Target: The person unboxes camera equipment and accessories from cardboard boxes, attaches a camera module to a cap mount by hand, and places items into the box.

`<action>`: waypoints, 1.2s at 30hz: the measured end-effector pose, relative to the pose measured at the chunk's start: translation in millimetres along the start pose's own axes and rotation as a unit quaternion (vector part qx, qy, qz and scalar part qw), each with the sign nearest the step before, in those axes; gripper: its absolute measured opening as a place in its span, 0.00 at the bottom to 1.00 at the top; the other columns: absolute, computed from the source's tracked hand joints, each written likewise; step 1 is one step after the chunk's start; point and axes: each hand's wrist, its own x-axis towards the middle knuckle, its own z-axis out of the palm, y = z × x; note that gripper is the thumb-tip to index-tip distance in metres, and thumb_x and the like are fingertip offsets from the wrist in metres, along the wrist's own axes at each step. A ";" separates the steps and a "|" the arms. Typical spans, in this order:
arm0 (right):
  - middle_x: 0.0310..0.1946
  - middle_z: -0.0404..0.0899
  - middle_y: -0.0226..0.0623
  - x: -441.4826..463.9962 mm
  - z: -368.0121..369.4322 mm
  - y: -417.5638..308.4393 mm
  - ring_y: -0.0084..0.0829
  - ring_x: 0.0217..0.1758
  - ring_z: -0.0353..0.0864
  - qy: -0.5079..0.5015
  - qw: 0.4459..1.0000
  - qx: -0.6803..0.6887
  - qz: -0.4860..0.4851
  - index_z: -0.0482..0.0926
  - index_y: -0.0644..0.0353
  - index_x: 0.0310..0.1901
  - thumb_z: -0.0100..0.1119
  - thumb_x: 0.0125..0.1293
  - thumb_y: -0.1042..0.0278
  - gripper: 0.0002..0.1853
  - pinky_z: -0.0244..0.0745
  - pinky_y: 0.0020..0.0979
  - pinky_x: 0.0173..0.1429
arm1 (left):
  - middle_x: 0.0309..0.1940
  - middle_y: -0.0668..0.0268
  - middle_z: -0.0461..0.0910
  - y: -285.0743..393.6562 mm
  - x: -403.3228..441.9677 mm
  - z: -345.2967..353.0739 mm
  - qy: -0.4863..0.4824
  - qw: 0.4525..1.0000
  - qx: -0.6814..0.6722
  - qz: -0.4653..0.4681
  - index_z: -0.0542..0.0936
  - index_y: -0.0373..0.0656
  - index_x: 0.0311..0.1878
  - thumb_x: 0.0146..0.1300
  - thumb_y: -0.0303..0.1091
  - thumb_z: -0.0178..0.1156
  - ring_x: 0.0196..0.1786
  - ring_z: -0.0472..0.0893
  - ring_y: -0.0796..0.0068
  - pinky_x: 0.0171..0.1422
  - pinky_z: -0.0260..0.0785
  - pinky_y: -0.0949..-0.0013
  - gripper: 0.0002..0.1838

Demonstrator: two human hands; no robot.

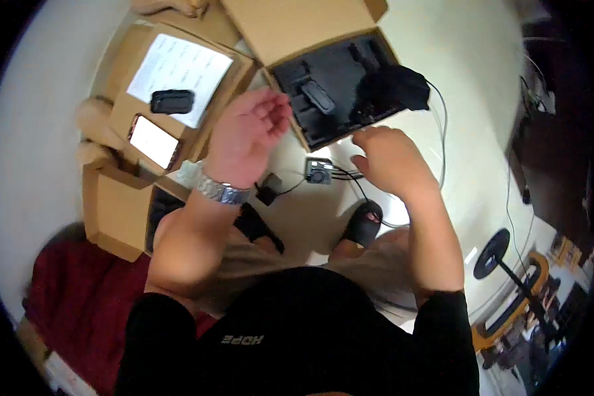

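My left hand (247, 135), with a metal watch (221, 190) at the wrist, is raised palm up beside the left edge of an open cardboard box (303, 26). Its fingers are loosely curled, and nothing shows in them. My right hand (393, 155) hovers at the box's near right edge, fingers bent and apart, holding nothing visible. Black foam (336, 63) lines the box and holds a dark oblong device (318, 97). A black cloth-like item (402, 89) lies over its right side. Between my hands, a small square module (319, 171) with cables sits on the floor.
At the left, a cardboard box (125, 112) bears a printed sheet (171, 66), a black case (172, 101) and a lit phone (154, 142). A small black block (268, 189) lies near my feet. A round black base (492, 254) stands at the right.
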 end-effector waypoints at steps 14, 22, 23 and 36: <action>0.40 0.84 0.49 6.1 2.8 -3.9 0.51 0.49 0.82 -0.007 1.000 0.003 -0.003 0.81 0.65 0.41 0.66 0.60 0.66 0.12 0.75 0.47 0.57 | 0.41 0.65 0.83 -5.5 -0.6 13.9 0.038 0.999 0.025 -0.013 0.79 0.42 0.44 0.71 0.36 0.56 0.44 0.80 0.71 0.53 0.72 0.67 0.08; 0.40 0.84 0.49 6.2 3.8 -6.4 0.50 0.49 0.83 -0.004 1.000 0.004 -0.013 0.82 0.64 0.41 0.66 0.60 0.66 0.12 0.75 0.47 0.56 | 0.42 0.66 0.82 -5.1 0.4 14.6 0.046 0.998 0.017 -0.037 0.79 0.44 0.45 0.71 0.35 0.57 0.46 0.80 0.70 0.56 0.71 0.67 0.07; 0.40 0.84 0.49 6.3 2.7 -7.4 0.50 0.49 0.83 -0.004 1.000 0.003 -0.016 0.82 0.64 0.41 0.66 0.60 0.66 0.12 0.75 0.47 0.56 | 0.42 0.66 0.82 -5.2 0.1 15.4 0.057 0.997 0.014 -0.043 0.79 0.44 0.45 0.71 0.35 0.57 0.46 0.80 0.70 0.56 0.71 0.67 0.06; 0.45 0.85 0.49 6.2 6.1 -8.8 0.50 0.52 0.82 -0.021 1.000 0.000 -0.009 0.83 0.65 0.48 0.68 0.59 0.67 0.16 0.76 0.44 0.60 | 0.43 0.67 0.82 -9.2 -0.4 13.7 0.033 0.999 0.021 -0.029 0.77 0.46 0.46 0.70 0.38 0.59 0.46 0.80 0.72 0.55 0.72 0.67 0.08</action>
